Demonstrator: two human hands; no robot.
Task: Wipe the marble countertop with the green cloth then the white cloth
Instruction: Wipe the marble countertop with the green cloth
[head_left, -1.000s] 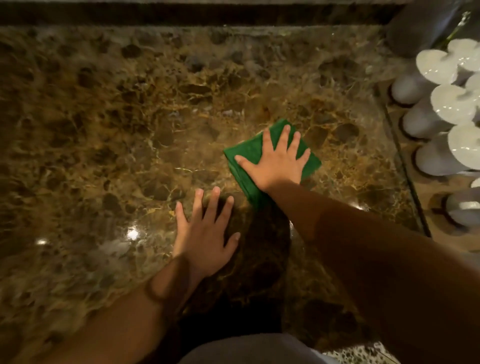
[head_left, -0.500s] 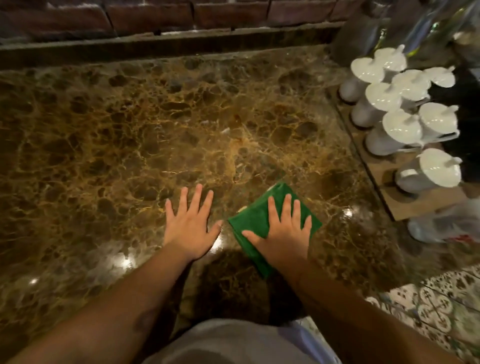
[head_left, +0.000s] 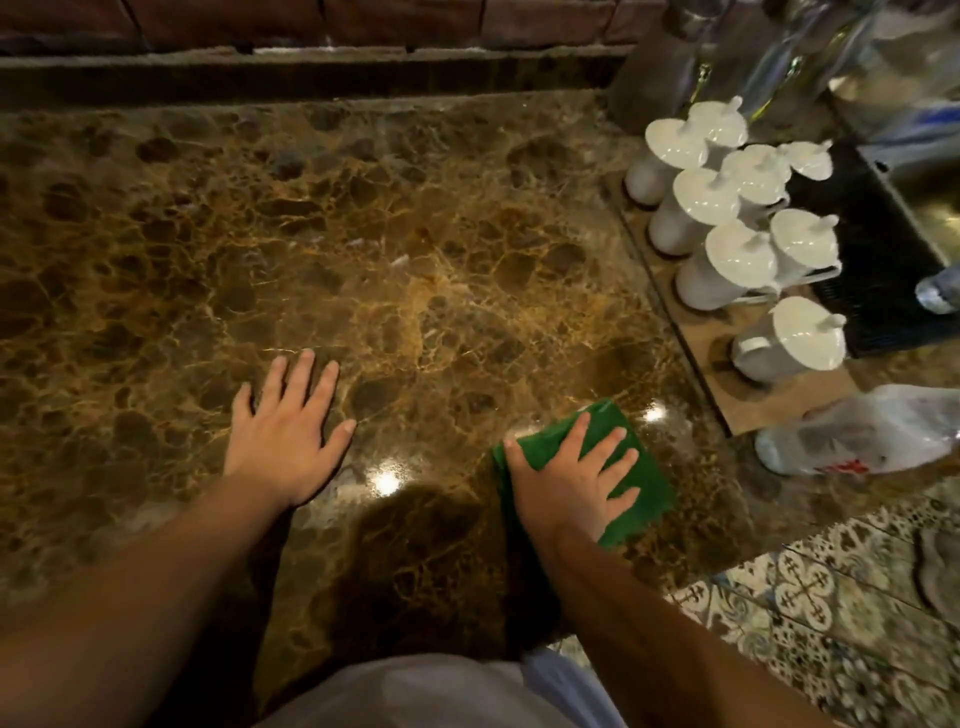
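Observation:
The brown marble countertop (head_left: 395, 249) fills most of the view. A folded green cloth (head_left: 641, 486) lies flat on it near the front right corner. My right hand (head_left: 566, 480) presses down on the cloth with fingers spread. My left hand (head_left: 285, 431) rests flat on the bare marble to the left, fingers apart, holding nothing. No white cloth is in view.
A wooden board (head_left: 769, 400) at the right carries several upturned white cups (head_left: 727, 260). A crumpled plastic bag (head_left: 862, 439) lies by the board's front end. Glass bottles (head_left: 779, 57) stand at the back right. A brick wall (head_left: 311, 21) runs behind the counter. Patterned floor tiles (head_left: 810, 597) show at the lower right.
My right hand has slid the green cloth toward me and then to the right, near the counter's front corner. My left hand has stayed flat on the marble.

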